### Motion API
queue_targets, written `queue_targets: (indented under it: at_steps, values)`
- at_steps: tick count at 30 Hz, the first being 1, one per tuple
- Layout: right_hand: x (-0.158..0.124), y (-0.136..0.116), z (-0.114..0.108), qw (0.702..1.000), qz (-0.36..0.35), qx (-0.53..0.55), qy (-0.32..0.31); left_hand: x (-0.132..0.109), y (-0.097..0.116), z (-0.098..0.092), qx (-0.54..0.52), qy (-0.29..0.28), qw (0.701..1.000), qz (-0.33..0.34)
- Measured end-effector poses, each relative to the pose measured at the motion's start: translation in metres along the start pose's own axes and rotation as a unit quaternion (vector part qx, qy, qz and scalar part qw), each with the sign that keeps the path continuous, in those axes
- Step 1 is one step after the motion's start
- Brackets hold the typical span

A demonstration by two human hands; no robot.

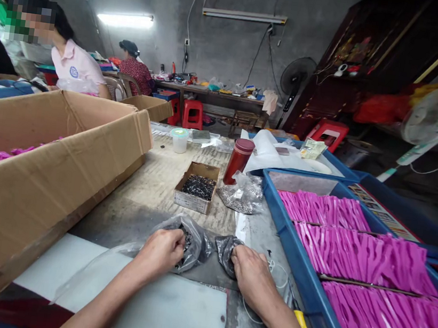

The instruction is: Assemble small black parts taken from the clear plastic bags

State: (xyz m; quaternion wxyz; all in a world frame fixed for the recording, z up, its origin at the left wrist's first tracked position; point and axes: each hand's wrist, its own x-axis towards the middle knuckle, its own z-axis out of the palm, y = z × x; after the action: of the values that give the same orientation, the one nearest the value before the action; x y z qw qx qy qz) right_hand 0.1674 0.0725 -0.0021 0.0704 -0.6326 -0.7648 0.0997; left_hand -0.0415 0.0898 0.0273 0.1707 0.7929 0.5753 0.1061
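My left hand (163, 249), its fingers curled closed, reaches into the mouth of a clear plastic bag (201, 242) that holds small dark pieces. Whatever its fingertips pinch is hidden. To the right, my right hand (251, 273) dips its bent fingers into a smaller plastic bag (225, 248); the fingertips are out of sight inside. Both bags lie on the worktable, beyond a pale sheet (167, 308). Behind them stands a small cardboard box (192, 202) filled with black bits, beside a clear bag of small metallic parts (241, 194).
A large cardboard box (53, 164) with pink pieces flanks the left side. On the right, a blue tray (284, 248) holds rows of pink plastic pieces (368, 259). A dark red canister (238, 161) and a white tub (179, 141) stand farther back. A person (80, 68) sits beyond the box.
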Motion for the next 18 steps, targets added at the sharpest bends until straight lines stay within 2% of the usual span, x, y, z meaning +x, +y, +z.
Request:
queue_targets:
  at_steps: [3, 6, 11, 18]
  values:
    - [0.0, 0.001, 0.0, 1.0, -0.002, 0.018, 0.01, -0.003, -0.002, 0.002, -0.031, 0.022, 0.999, -0.013]
    - [-0.001, 0.002, 0.002, 0.999, -0.008, 0.036, 0.023, -0.006, -0.003, 0.006, -0.116, 0.049, 0.992, -0.026]
    - [-0.001, 0.005, 0.004, 0.997, -0.022, 0.067, 0.043, -0.011, -0.003, 0.009, -0.303, 0.083, 0.948, -0.043]
    - [-0.005, 0.009, 0.007, 0.99, -0.025, 0.118, 0.076, -0.018, 0.006, 0.005, -0.438, 0.1, 0.892, -0.053]
